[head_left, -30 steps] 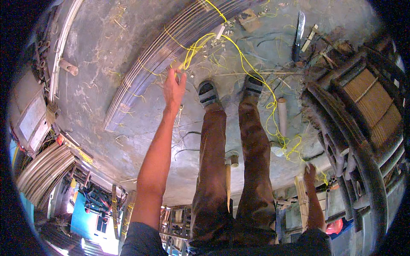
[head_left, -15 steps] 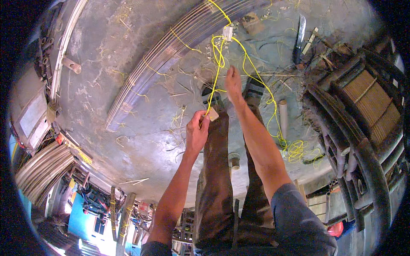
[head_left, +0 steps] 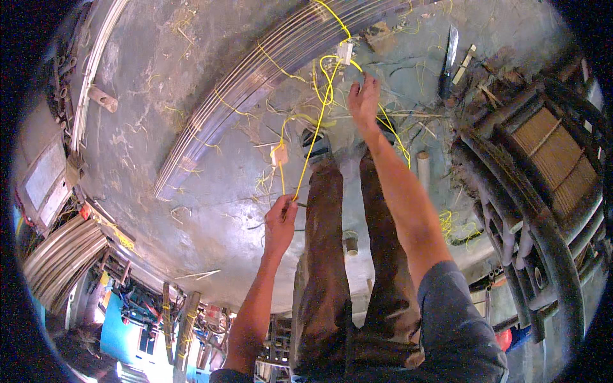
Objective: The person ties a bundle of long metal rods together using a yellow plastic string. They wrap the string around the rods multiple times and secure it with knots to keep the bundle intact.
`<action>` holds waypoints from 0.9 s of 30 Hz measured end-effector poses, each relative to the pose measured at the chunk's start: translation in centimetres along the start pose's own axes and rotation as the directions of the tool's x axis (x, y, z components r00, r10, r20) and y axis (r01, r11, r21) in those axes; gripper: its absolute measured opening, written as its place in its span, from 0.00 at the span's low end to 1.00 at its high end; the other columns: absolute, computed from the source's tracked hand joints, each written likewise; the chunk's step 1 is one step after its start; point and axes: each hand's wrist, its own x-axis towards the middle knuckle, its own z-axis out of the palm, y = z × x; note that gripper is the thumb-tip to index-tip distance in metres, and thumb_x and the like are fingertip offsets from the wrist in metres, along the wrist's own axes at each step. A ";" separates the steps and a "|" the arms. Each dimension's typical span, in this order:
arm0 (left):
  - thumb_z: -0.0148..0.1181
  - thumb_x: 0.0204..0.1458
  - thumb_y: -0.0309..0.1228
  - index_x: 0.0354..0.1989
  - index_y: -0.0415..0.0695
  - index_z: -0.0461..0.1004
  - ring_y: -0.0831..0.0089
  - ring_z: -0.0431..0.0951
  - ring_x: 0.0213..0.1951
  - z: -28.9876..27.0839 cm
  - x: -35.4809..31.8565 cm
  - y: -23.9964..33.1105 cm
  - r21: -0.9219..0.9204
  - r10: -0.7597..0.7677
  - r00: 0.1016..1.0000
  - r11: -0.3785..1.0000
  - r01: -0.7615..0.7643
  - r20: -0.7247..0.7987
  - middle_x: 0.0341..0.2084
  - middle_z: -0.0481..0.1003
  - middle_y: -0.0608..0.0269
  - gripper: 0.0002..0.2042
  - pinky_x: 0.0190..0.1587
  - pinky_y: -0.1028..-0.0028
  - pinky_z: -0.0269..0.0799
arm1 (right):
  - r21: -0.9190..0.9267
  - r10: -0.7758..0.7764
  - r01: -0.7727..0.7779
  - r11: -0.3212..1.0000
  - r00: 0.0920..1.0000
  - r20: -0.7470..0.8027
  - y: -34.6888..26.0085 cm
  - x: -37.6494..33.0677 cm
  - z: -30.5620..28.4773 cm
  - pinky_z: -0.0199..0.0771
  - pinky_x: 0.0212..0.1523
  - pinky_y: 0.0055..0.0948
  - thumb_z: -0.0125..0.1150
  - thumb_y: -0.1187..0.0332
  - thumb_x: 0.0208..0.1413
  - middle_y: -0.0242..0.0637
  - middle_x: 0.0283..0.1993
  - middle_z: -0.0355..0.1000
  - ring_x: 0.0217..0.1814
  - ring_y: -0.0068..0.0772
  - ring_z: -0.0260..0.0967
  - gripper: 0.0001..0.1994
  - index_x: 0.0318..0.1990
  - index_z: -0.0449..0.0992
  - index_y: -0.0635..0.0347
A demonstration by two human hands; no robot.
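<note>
My left hand [head_left: 281, 220] is closed on a thin yellow cord [head_left: 309, 159], low beside my left leg. From its fingers one strand runs up to a small pale block [head_left: 345, 52] at the edge of a curved bundle of slats. A second strand leads to a small tan wooden block [head_left: 279, 154] with the cord at it, above that hand. My right hand [head_left: 365, 102], just below the pale block, has its fingers curled at another length of the cord. That length reappears below the hand and trails toward the right.
The curved slat bundle [head_left: 223, 96], tied with yellow loops, lies across the floor. A long blade [head_left: 448, 60] lies at the far right. Dark curved bamboo furniture [head_left: 543, 159] stands on the right. Loose cord [head_left: 450, 225] and scraps litter the ground.
My left hand has drawn down and left, and the tan block now hangs apart from it on the cord. My right hand has moved up and right onto the other length.
</note>
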 end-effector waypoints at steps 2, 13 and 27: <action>0.54 0.56 0.29 0.43 0.39 0.73 0.75 0.68 0.24 -0.4 0.3 -1.1 -0.058 0.020 0.999 0.998 -0.023 -0.043 0.21 0.71 0.62 0.09 0.28 0.73 0.66 | -0.152 -0.214 0.190 0.970 0.965 -0.155 1.9 2.3 0.6 0.73 0.43 0.31 0.48 0.62 0.60 0.46 0.40 0.72 0.41 0.36 0.72 0.18 0.53 0.69 0.64; 0.53 0.56 0.31 0.39 0.39 0.73 0.67 0.72 0.25 -0.9 8.7 -6.6 0.106 0.130 0.990 0.987 -0.124 -0.052 0.25 0.74 0.55 0.09 0.30 0.69 0.67 | 0.119 0.043 -0.079 0.990 0.958 0.284 3.4 7.1 -7.8 0.67 0.30 0.29 0.47 0.59 0.63 0.45 0.25 0.70 0.27 0.30 0.67 0.16 0.38 0.76 0.63; 0.52 0.57 0.33 0.36 0.39 0.73 0.62 0.73 0.26 2.9 18.2 0.7 0.195 0.263 0.940 0.956 -0.222 -0.220 0.22 0.73 0.51 0.09 0.30 0.65 0.67 | 0.338 0.091 -0.172 0.925 0.966 0.243 8.3 1.9 -7.4 0.66 0.50 0.18 0.51 0.73 0.56 0.35 0.35 0.66 0.41 0.23 0.62 0.05 0.37 0.70 0.66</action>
